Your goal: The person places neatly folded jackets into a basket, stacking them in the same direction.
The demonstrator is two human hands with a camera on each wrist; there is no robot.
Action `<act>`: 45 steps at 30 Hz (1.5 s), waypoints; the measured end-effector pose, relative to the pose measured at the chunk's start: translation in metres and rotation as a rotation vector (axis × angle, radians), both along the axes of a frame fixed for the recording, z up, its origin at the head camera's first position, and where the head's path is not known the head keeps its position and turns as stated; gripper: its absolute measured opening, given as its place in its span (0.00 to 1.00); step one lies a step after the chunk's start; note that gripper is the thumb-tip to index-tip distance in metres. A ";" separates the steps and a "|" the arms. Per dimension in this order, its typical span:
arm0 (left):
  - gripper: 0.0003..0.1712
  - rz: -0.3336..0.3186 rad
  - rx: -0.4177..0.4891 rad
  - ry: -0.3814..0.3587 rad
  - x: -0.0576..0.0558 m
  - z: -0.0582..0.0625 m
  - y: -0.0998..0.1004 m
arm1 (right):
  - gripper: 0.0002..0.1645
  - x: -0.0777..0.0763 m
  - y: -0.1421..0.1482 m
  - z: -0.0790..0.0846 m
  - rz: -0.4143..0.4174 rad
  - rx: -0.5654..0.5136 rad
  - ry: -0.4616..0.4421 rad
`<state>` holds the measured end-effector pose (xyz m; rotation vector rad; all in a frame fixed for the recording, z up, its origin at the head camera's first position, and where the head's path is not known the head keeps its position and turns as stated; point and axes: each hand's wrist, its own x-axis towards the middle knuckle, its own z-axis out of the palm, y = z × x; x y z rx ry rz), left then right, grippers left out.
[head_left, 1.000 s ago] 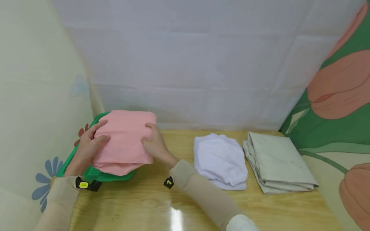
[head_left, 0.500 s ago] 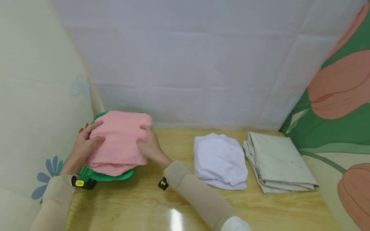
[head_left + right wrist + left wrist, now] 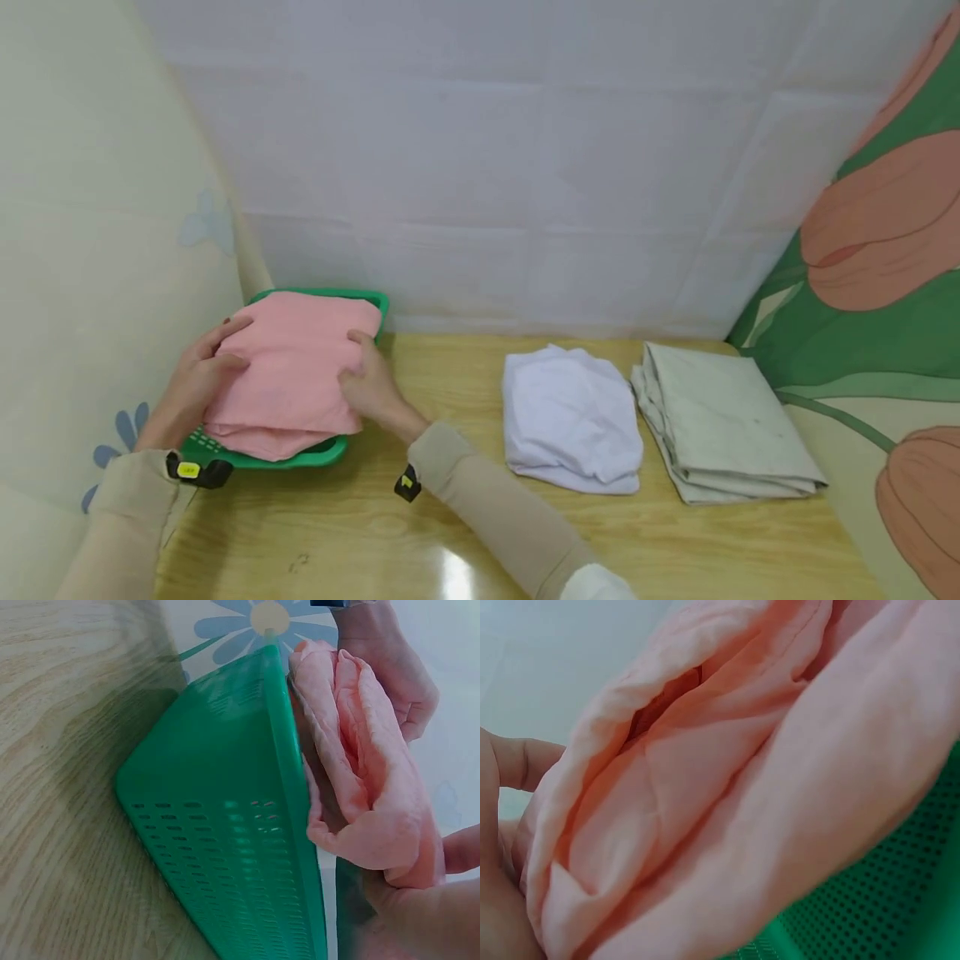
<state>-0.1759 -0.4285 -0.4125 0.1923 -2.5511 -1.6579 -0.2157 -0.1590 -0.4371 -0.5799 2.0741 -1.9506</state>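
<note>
A folded pink cloth (image 3: pixel 296 367) lies level across the top of a green plastic basket (image 3: pixel 330 454), covering most of its opening. My left hand (image 3: pixel 191 379) grips the cloth's left side, thumb on top. On the right side my right hand (image 3: pixel 375 387) grips it the same way. In the right wrist view the pink cloth (image 3: pixel 375 772) sits right at the rim of the green basket (image 3: pixel 217 795), its folded layers hanging loosely. The left wrist view shows the cloth's open folds (image 3: pixel 682 795) close up, with perforated green basket wall (image 3: pixel 877 885) beneath.
A folded white cloth (image 3: pixel 572 417) lies on the wooden table (image 3: pixel 375 533) right of the basket. Beside it rests a folded pale grey-green cloth (image 3: pixel 735 425). A white sheet (image 3: pixel 480 167) hangs behind the table, with printed fabric (image 3: pixel 885 233) at the right.
Both hands have moved left and slightly down with the pink cloth, bringing it over the basket. More of the basket's back and right rim shows now.
</note>
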 end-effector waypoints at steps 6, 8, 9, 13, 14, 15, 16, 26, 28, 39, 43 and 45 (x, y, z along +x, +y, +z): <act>0.35 -0.013 -0.007 -0.041 0.004 -0.005 -0.009 | 0.39 0.005 -0.005 -0.007 0.033 0.038 -0.012; 0.35 -0.009 -0.010 -0.042 0.005 -0.005 -0.011 | 0.39 0.006 -0.006 -0.008 0.039 0.041 -0.007; 0.34 -0.003 -0.014 -0.039 0.005 -0.005 -0.011 | 0.40 0.007 -0.007 -0.008 0.039 0.042 -0.007; 0.34 0.023 -0.029 -0.032 0.006 -0.006 -0.014 | 0.40 0.009 -0.014 -0.010 0.035 0.045 -0.007; 0.34 0.027 -0.035 -0.036 0.006 -0.007 -0.015 | 0.41 0.009 -0.016 -0.010 0.034 0.049 -0.009; 0.35 0.028 -0.039 -0.038 0.007 -0.008 -0.016 | 0.42 0.010 -0.018 -0.010 0.029 0.054 -0.013; 0.34 0.028 -0.040 -0.041 0.007 -0.009 -0.018 | 0.42 0.011 -0.020 -0.011 0.028 0.054 -0.018; 0.35 -0.024 -0.045 -0.057 -0.009 -0.018 -0.017 | 0.48 0.000 -0.020 -0.013 0.015 0.064 -0.061; 0.36 -0.028 -0.049 -0.055 -0.013 -0.018 -0.016 | 0.49 -0.002 -0.020 -0.013 0.022 0.083 -0.050; 0.36 -0.008 -0.071 -0.095 -0.016 -0.021 -0.022 | 0.52 -0.002 -0.030 -0.012 0.082 0.104 -0.053; 0.36 -0.009 -0.089 -0.104 -0.020 -0.023 -0.022 | 0.52 -0.005 -0.033 -0.012 0.050 0.126 -0.027; 0.37 -0.016 -0.107 -0.115 -0.022 -0.023 -0.022 | 0.53 -0.006 -0.033 -0.011 0.036 0.150 -0.020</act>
